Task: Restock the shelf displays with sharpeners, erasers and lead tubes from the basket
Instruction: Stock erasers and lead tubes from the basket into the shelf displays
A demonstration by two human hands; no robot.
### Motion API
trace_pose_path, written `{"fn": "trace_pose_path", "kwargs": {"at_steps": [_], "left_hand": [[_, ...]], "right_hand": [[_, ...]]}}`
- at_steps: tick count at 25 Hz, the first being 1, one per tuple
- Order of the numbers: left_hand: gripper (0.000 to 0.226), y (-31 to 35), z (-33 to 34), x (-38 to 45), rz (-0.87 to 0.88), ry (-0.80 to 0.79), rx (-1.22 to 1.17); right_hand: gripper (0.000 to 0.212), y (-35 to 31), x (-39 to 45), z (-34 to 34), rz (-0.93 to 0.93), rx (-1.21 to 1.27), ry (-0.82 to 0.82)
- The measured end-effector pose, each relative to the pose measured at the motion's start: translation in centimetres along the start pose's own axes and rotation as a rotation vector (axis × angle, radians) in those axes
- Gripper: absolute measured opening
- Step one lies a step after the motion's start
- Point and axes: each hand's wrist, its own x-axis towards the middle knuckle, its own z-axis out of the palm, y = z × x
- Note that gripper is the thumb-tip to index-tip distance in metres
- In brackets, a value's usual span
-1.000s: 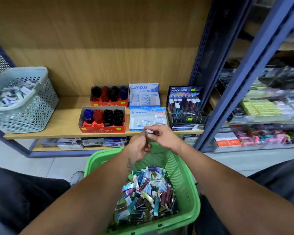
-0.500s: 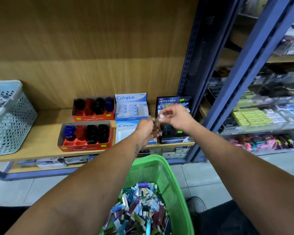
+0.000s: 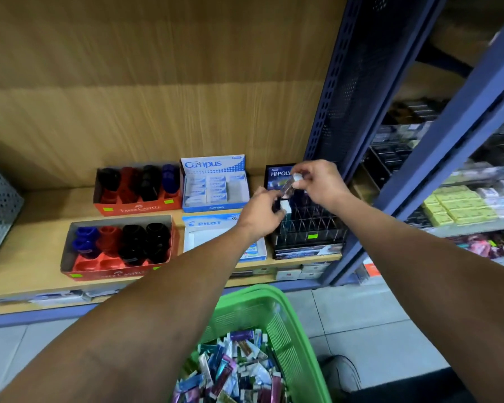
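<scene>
The wooden shelf (image 3: 35,216) spans mid-frame, with your green basket (image 3: 300,330) of mixed packets at the bottom centre. On the shelf, two red sharpener trays (image 3: 117,248) sit left of centre, the eraser boxes (image 3: 216,184) are in the middle, and the black lead-tube display (image 3: 309,228) stands right of centre. In the last second you raised both hands from over the basket to this display. Your right hand (image 3: 317,181) pinches the white cap of a lead tube (image 3: 287,186); your left hand (image 3: 262,213) grips its lower end. You're likely about to slot it in.
</scene>
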Motion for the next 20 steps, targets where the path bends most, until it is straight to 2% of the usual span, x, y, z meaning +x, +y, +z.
{"fn": "trace_pose_path", "kwargs": {"at_steps": [6, 13, 17, 20], "left_hand": [[0.038, -0.3, 0.5, 0.5, -0.035, 0.040, -0.031], [0.038, -1.1, 1.1, -0.1, -0.034, 0.095, -0.122], [0.038, -1.3, 1.1, 0.1, -0.045, 0.097, -0.146], [0.038, -1.4, 1.1, 0.1, -0.041, 0.095, -0.142]], "right_hand": [[0.026, 0.4, 0.3, 0.6, 0.019, -0.071, -0.080], [0.027, -0.6, 1.1, 1.4, -0.027, -0.218, -0.158], [0.030, -0.7, 1.1, 1.8, -0.033, -0.280, -0.145], [0.032, -0.9, 1.1, 1.9, -0.105, -0.389, -0.165]]}}
